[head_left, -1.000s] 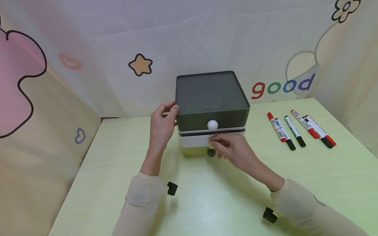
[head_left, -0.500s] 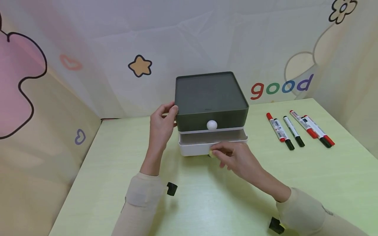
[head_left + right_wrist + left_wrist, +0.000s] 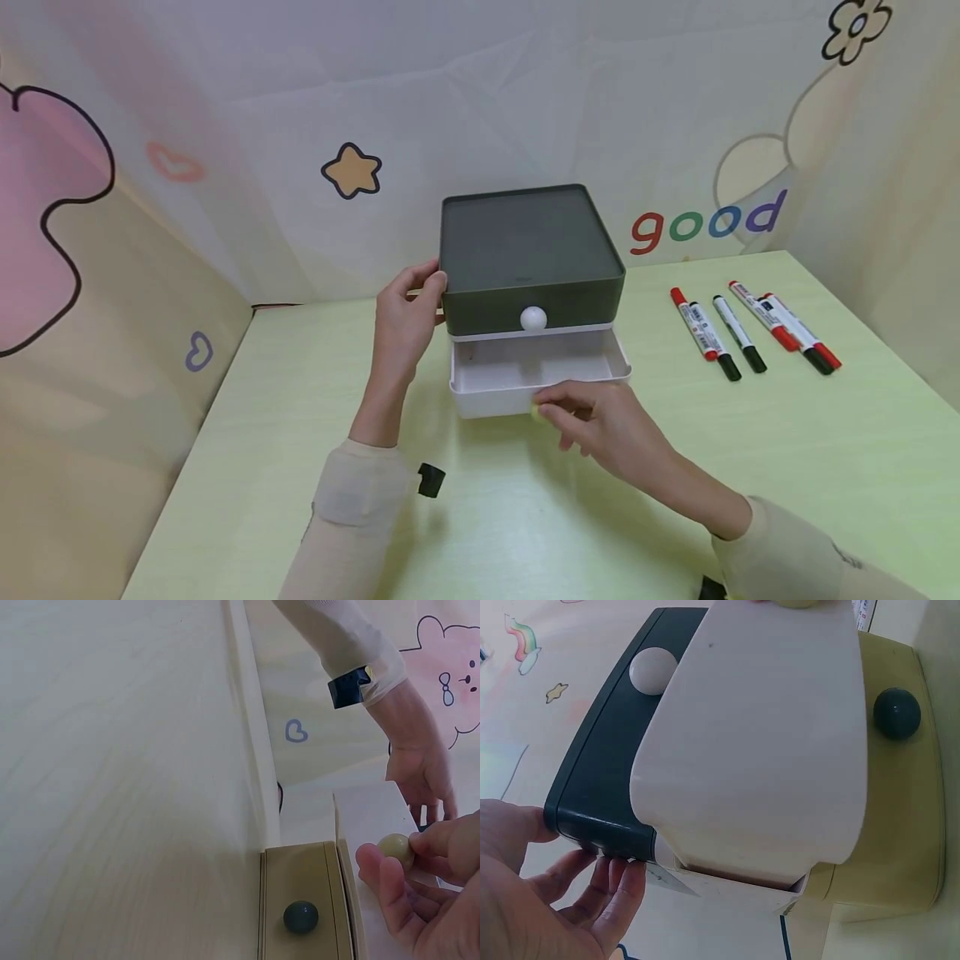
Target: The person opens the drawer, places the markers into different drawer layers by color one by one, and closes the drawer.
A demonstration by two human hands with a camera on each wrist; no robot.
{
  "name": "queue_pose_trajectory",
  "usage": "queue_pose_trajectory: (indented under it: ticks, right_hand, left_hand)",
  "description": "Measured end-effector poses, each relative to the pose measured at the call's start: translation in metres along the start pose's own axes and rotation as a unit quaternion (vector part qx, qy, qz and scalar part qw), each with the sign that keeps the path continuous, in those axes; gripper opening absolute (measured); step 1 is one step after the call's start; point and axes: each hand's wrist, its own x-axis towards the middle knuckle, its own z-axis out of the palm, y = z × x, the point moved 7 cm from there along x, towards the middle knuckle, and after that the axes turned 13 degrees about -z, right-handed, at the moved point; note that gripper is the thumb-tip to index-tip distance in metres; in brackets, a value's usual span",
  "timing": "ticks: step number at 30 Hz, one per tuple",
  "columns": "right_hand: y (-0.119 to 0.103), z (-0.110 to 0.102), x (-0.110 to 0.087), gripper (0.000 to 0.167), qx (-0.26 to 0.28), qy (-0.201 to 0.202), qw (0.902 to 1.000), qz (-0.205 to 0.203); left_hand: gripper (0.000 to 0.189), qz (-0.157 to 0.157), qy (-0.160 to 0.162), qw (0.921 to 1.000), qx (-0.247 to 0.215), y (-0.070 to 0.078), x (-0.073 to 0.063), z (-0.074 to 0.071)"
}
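A small desktop drawer box [image 3: 528, 237] has a dark green top section with a round white knob [image 3: 533, 318]. Below it, a white drawer [image 3: 491, 404] is pulled well out, its visible inside bare but for a tiny reddish speck. My right hand [image 3: 600, 425] pinches this drawer's pale yellow knob [image 3: 395, 850] between thumb and fingers. At the box's upper left corner, my left hand [image 3: 405, 321] holds on, thumb at the top edge and bent fingers against the side [image 3: 592, 900]. The yellow bottom drawer [image 3: 904, 817], with its dark green knob [image 3: 897, 714], is closed.
Several markers [image 3: 738, 333] with red or black caps lie on the pale table [image 3: 300, 467] right of the box. A printed cloth backdrop [image 3: 262, 167] stands close behind it. Black wrist-camera pieces [image 3: 431, 481] hang by the sleeves.
The white drawer has slid out toward me from nearly closed, my right hand moving with its knob. My left hand stays on the box. The view has shifted slightly.
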Motion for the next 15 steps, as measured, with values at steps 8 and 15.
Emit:
queue_pose_trajectory:
  ticks: [8, 15]
  right_hand:
    - [-0.006, 0.002, -0.008, 0.017, 0.001, -0.001, 1.0000, -0.009]
    - [-0.010, 0.002, -0.015, 0.018, 0.005, -0.008, 1.0000, -0.003]
  left_hand:
    - [0.037, 0.004, -0.003, 1.0000, -0.002, -0.001, 0.000, 0.000]
    - [0.037, 0.009, -0.003, 0.9999, -0.003, -0.001, 0.001, -0.001]
